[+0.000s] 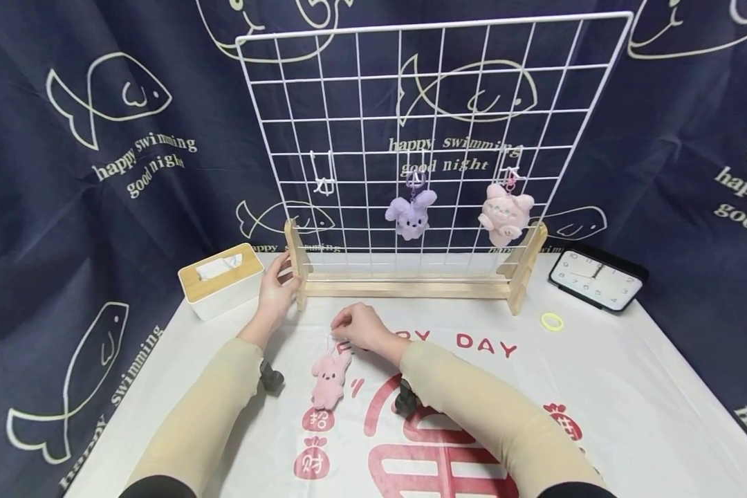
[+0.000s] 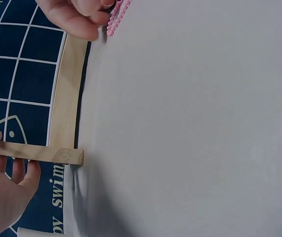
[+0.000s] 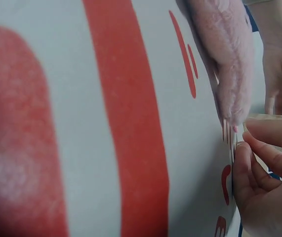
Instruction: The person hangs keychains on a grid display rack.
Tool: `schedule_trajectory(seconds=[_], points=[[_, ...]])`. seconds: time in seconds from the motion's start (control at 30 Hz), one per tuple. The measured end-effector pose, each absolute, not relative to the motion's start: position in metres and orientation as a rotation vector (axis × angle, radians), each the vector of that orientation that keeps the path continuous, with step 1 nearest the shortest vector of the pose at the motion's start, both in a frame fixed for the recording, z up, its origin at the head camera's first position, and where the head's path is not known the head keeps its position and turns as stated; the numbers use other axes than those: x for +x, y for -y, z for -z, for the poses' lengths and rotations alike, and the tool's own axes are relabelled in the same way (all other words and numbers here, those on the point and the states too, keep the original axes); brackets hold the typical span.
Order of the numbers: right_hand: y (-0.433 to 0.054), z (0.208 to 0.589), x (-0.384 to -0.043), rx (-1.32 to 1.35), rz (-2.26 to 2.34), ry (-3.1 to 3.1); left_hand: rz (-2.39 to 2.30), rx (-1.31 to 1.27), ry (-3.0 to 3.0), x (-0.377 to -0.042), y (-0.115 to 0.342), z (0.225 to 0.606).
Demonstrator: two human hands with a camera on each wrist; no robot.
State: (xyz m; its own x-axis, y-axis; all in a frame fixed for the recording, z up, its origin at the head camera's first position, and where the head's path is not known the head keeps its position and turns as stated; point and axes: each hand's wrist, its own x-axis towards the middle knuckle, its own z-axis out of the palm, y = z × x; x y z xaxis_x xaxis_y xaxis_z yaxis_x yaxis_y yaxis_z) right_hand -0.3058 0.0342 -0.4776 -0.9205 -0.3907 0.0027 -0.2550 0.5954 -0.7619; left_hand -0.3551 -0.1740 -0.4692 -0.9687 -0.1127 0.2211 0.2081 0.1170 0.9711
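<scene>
Pink plush (image 1: 328, 382): near side of the stand, left half of the bench (image 1: 629, 387), ears toward the right hand; can't tell if its feet touch down.
Right hand (image 1: 362, 328): grip pinching the pink strap (image 2: 117, 19) at the plush's head end.
Left hand (image 1: 277, 287): grip pinching the left wooden upright (image 1: 294, 242), thumb one side, fingers the other.
White wire grid (image 1: 436, 26): left hook (image 1: 324, 185) bare; purple plush (image 1: 412, 221) and cat plush (image 1: 504, 214) hang farther right.
Strap handling: I'd pinch only a short bit, loop open, fingers out of the gap; the soft body probably swings, so lift slowly.
Upright handling: light steady hold should do; pulling sideways may skid or rock the grid.
</scene>
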Motion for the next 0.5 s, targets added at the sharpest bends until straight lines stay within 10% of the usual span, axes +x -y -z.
schedule_trajectory(seconds=[0.5], points=[[-0.024,0.477,-0.305,-0.569,1.091,-2.735,1.953,-0.094,2.148,-0.354,0.174,0.468]])
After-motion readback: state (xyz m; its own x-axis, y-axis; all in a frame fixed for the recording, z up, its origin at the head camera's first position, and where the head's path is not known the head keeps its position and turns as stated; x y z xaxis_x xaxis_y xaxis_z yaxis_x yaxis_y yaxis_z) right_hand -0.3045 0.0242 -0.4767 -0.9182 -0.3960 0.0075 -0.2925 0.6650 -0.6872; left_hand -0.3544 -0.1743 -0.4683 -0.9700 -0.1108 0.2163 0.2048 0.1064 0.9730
